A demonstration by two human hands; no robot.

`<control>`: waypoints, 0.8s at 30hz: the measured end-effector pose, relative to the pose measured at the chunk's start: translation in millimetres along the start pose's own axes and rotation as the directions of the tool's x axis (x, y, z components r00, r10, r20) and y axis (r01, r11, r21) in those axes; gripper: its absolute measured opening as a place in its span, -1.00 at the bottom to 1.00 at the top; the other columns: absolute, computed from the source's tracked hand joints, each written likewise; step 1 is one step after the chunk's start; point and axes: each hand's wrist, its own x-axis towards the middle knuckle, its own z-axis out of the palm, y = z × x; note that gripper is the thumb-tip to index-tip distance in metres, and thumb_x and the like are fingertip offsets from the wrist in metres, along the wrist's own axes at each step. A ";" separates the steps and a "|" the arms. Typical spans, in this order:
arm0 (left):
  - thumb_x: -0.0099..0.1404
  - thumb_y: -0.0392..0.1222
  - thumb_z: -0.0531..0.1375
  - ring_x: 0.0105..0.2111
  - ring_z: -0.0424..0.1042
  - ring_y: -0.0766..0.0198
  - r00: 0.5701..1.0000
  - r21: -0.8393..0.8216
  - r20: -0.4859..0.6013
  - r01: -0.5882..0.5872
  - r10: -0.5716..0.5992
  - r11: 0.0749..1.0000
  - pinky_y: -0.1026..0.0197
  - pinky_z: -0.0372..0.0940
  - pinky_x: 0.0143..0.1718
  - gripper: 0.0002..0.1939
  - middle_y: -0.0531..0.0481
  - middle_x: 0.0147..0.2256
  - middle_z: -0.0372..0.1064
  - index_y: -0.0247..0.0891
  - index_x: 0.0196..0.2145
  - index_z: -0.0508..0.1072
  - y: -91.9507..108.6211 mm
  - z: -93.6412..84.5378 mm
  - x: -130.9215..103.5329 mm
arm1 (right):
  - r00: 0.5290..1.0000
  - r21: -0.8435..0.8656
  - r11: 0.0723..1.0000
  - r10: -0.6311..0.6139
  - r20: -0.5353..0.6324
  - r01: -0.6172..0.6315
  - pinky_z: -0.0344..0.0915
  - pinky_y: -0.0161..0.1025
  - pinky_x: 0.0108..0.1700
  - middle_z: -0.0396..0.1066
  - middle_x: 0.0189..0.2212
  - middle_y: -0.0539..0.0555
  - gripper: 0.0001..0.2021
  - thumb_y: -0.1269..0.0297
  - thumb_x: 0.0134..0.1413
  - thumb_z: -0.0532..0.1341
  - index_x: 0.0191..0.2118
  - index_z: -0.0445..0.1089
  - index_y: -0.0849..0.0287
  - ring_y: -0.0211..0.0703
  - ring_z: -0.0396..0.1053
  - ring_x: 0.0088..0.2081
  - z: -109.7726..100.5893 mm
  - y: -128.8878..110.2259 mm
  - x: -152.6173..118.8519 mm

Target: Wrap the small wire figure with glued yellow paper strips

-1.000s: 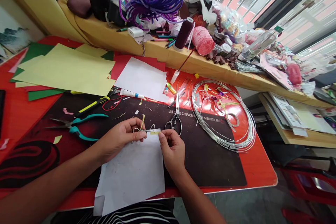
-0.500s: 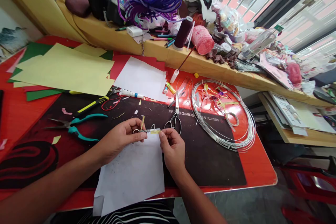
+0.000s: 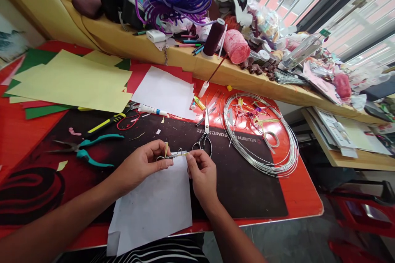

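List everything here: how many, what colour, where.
twisted wire: one, silver, front centre
strip: count unclear, yellow, at wire
pliers: one, teal-handled, left
tool: one, black-yellow, left
scissors: one, black-handled, centre
wire coil: one, silver, right
white sheets: two, table's front and back
coloured sheets: several, yellow-red-green, back left
mat: one, dark, centre
table: one, red, beneath
ledge clutter: uncountable, mixed, back
left fingers: partly hidden, on wire
right fingers: partly hidden, on strip

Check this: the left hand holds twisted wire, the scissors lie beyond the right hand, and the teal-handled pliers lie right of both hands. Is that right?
Wrong side: the head view shows the teal-handled pliers left of the left hand, which holds twisted wire; the scissors do lie beyond the right hand.
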 end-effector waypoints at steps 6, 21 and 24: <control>0.19 0.04 0.43 -0.32 0.31 0.26 1.000 -0.014 0.015 0.017 -0.016 1.000 0.23 0.24 -0.28 -0.67 0.10 -0.35 0.34 -0.18 -0.31 0.42 -0.3 -1.0 0.3 | 1.000 0.035 0.999 0.014 0.009 -0.014 0.14 -0.32 -0.50 0.31 -0.52 -0.07 -0.69 -0.04 0.26 0.33 -0.27 0.46 0.14 -0.26 0.17 -0.52 0.6 1.7 0.5; 0.22 0.05 0.41 -0.30 0.30 0.27 0.998 -0.036 0.052 0.049 -0.047 0.998 0.23 0.22 -0.25 -0.65 0.12 -0.34 0.34 -0.19 -0.29 0.39 -1.9 0.6 -1.1 | 1.000 0.050 0.999 0.006 0.014 -0.006 0.15 -0.30 -0.48 0.32 -0.49 -0.05 -0.74 0.03 0.26 0.35 -0.24 0.48 0.14 -0.26 0.19 -0.49 0.8 0.7 -0.2; 0.22 0.04 0.41 -0.31 0.30 0.27 0.998 -0.022 0.045 0.041 -0.040 0.999 0.23 0.22 -0.26 -0.67 0.12 -0.35 0.33 -0.20 -0.29 0.40 0.6 0.5 -2.2 | 1.000 0.044 0.999 0.005 0.019 -0.006 0.15 -0.29 -0.47 0.32 -0.48 -0.05 -0.75 0.04 0.26 0.35 -0.23 0.49 0.14 -0.25 0.19 -0.49 0.5 0.2 0.0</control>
